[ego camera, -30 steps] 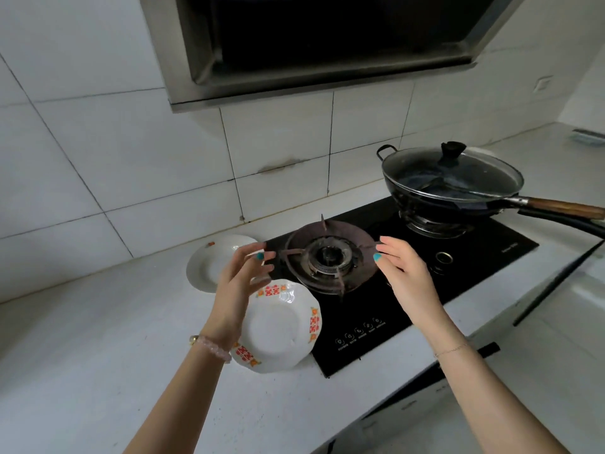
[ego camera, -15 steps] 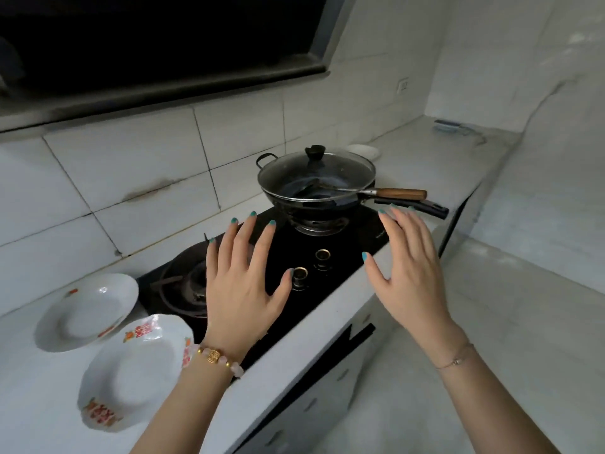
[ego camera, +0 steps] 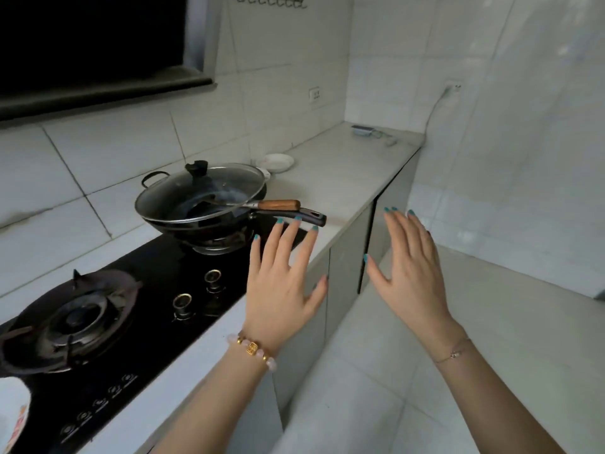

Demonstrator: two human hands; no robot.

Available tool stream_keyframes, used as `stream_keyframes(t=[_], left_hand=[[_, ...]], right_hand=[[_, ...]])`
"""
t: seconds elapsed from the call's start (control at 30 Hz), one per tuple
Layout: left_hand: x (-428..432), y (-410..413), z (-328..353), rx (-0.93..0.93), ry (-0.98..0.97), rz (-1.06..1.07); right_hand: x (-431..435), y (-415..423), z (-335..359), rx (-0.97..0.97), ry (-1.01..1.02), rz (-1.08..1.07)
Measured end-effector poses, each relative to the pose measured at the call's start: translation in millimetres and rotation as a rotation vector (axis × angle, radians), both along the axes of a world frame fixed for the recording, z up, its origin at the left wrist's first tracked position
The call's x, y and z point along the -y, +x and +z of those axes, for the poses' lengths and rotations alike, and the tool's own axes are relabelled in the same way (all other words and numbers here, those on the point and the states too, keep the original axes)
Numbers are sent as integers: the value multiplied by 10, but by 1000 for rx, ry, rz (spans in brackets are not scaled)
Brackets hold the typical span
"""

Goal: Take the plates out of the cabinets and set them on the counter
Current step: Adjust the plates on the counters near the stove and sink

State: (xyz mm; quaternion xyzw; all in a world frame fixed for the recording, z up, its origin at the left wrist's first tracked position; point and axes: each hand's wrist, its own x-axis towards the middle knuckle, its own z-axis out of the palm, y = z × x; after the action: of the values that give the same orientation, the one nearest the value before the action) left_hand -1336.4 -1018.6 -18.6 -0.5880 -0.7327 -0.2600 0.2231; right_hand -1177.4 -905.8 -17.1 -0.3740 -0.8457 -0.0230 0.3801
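Two hands, left hand [ego camera: 282, 291] and right hand [ego camera: 413, 273], fingers spread, empty. Two plates: one [ego camera: 13, 417] cut off bottom-left, one [ego camera: 276, 161] beyond the lidded wok [ego camera: 201, 194]; both round, facing up.

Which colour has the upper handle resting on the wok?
Light brown wood, on the upper handle over the wok; head view.

We see a white plate [ego camera: 13, 411] with a red-orange rim pattern, a black glass stove [ego camera: 137, 326], a dark wok [ego camera: 199, 204] with a brown wooden handle, a white counter [ego camera: 340, 172], teal-painted nails on both hands, and a pink-and-gold bead bracelet [ego camera: 253, 350].
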Motion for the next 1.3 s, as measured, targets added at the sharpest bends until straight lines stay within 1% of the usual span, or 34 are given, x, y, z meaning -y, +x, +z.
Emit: stream_keyframes(t=[0.13,0.27,0.37,0.57,0.77,0.93,1.1,1.3], left_hand=[[-444,292,-144,-5,-84,-94],[-949,397,-273,-27,-119,-142],[-1390,389,-321,-34,-99,-141],[-2464,304,-332,-20,-53,-132],[-3527,143,-260,29,-42,-72],[-4128,-53,-231,41,-43,-29],[-4416,-436,-286,62,-36,110],[-4577,-970,-352,92,-14,349]], right_hand=[[-298,302,-134,-21,-29,-69],[-688,551,-280,-22,-109,-121],[-1065,651,-362,-7,-148,-168],[-2034,530,-319,31,-128,-170],[-3126,329,-190,63,-134,-125],[-3834,71,-148,65,-148,-90],[-4343,-368,-153,90,-143,3],[-4896,-1175,-195,109,-121,216]])
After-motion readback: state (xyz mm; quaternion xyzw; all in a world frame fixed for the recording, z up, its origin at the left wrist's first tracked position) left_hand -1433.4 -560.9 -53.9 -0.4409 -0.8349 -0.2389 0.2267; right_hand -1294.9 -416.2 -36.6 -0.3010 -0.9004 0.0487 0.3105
